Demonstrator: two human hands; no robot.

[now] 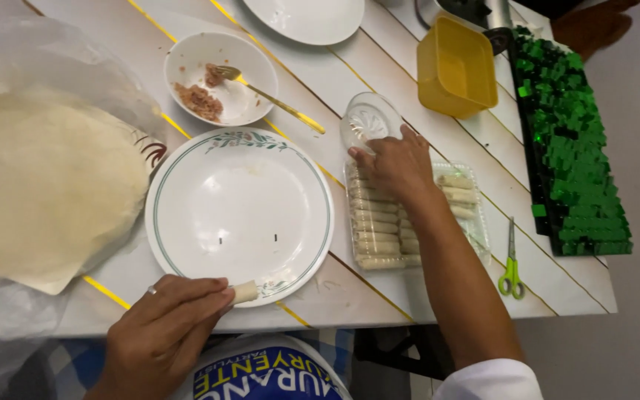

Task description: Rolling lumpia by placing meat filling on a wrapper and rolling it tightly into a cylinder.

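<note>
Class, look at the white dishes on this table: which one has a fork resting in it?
The small white bowl at the top, holding bits of filling and a gold fork. The green-rimmed plate and the plain plate have none.
</note>
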